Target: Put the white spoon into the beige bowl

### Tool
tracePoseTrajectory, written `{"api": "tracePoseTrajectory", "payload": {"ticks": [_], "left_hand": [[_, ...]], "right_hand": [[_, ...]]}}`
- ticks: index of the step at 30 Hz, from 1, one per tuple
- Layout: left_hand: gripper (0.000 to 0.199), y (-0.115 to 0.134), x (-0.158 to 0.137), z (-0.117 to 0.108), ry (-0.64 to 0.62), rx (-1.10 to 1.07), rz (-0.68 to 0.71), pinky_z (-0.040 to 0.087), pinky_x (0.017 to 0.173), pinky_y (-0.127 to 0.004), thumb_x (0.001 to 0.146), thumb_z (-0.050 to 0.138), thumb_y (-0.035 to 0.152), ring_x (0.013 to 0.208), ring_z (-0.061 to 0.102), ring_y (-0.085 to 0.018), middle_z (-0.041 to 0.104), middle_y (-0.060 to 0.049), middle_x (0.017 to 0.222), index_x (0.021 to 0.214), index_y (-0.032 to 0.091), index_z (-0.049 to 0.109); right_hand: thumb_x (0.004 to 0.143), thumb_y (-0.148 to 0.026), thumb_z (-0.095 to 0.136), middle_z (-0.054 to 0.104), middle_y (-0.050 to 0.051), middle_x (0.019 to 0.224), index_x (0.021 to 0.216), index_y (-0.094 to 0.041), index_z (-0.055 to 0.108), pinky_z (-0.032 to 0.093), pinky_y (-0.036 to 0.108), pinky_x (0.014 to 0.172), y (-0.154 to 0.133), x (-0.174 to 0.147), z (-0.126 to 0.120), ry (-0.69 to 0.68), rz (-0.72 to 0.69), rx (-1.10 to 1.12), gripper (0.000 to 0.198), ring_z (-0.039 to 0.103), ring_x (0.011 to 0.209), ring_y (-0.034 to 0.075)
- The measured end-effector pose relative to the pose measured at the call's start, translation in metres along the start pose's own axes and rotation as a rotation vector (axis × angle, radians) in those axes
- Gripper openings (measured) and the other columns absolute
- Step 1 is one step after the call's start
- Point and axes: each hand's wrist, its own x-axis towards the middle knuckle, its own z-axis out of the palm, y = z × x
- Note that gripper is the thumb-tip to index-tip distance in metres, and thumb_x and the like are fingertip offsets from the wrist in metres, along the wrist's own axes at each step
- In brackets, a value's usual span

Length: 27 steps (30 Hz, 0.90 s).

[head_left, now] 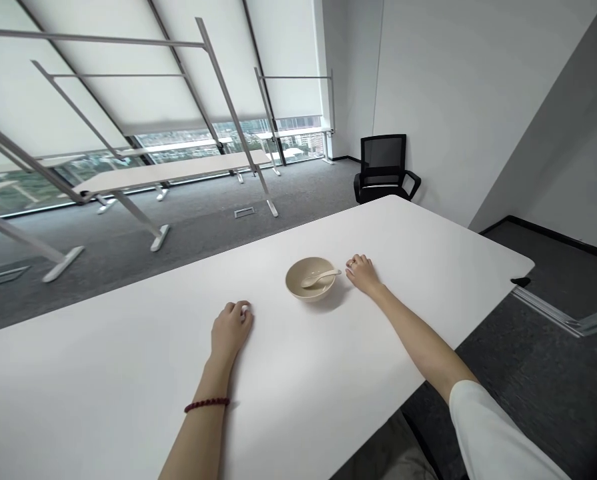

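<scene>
You're in an open office: grey carpet [203, 220], plain white walls [453, 100], blinds [128, 80] half down over the windows [178, 143]. Long white tables [168, 172] on metal frames, black mesh chair [384, 168] by the wall. Flat daylight.
</scene>
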Motion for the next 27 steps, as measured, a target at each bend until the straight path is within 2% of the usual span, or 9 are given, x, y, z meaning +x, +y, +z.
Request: {"api": "tracePoseTrajectory", "payload": {"ticks": [3, 7, 12, 17, 22, 27], "left_hand": [[0.031, -0.002, -0.001, 0.002, 0.008, 0.005, 0.033, 0.044, 0.074, -0.03, 0.094, 0.045, 0.026, 0.088, 0.062, -0.02, 0.062, -0.007, 0.101, 0.116, 0.02, 0.065], [0.03, -0.001, -0.002, 0.002, -0.002, 0.011, 0.021, 0.044, 0.073, -0.031, 0.095, 0.043, 0.025, 0.085, 0.061, -0.02, 0.062, -0.008, 0.101, 0.115, 0.02, 0.065], [0.029, 0.003, -0.004, 0.001, 0.014, 0.004, 0.022, 0.046, 0.078, -0.033, 0.093, 0.043, 0.021, 0.089, 0.061, -0.021, 0.064, -0.008, 0.101, 0.113, 0.02, 0.064], [0.028, 0.003, -0.007, 0.004, 0.041, -0.019, 0.016, 0.047, 0.08, -0.036, 0.094, 0.043, 0.02, 0.09, 0.062, -0.022, 0.064, -0.009, 0.101, 0.11, 0.02, 0.065], [0.028, 0.004, -0.008, 0.004, 0.038, -0.031, 0.035, 0.048, 0.082, -0.035, 0.093, 0.043, 0.019, 0.092, 0.063, -0.022, 0.064, -0.009, 0.104, 0.111, 0.021, 0.065], [0.034, 0.021, -0.012, -0.002, -0.005, -0.179, 0.008, 0.048, 0.071, -0.029, 0.096, 0.039, 0.022, 0.09, 0.064, -0.019, 0.062, -0.008, 0.112, 0.124, 0.022, 0.059]], "right_hand": [[0.102, -0.025, 0.041, 0.063, 0.012, 0.117, 0.118, -0.017, 0.066, 0.039, 0.037, 0.097, -0.004, -0.002, -0.005, 0.124, -0.027, 0.122, 0.031, 0.053, 0.11, 0.024], [0.105, -0.024, 0.027, 0.064, 0.012, 0.113, 0.129, -0.017, 0.061, 0.04, 0.036, 0.095, -0.017, -0.01, -0.021, 0.313, -0.148, 0.232, 0.043, 0.056, 0.106, 0.023], [0.104, -0.033, 0.035, 0.062, 0.01, 0.111, 0.137, -0.021, 0.057, 0.043, 0.038, 0.088, -0.032, -0.018, -0.026, 0.37, -0.341, 0.247, 0.041, 0.056, 0.097, 0.023], [0.104, -0.03, 0.039, 0.062, 0.011, 0.117, 0.132, -0.024, 0.062, 0.046, 0.042, 0.088, -0.038, -0.018, -0.016, 0.352, -0.455, 0.289, 0.037, 0.058, 0.096, 0.024], [0.103, -0.032, 0.04, 0.061, 0.01, 0.114, 0.118, -0.025, 0.068, 0.049, 0.044, 0.09, -0.041, -0.019, -0.014, 0.308, -0.383, 0.413, 0.033, 0.06, 0.096, 0.024], [0.101, -0.042, 0.043, 0.055, 0.01, 0.118, 0.104, -0.023, 0.067, 0.052, 0.039, 0.088, -0.05, -0.023, -0.011, 0.189, -0.177, 0.689, 0.03, 0.06, 0.102, 0.022]]}}
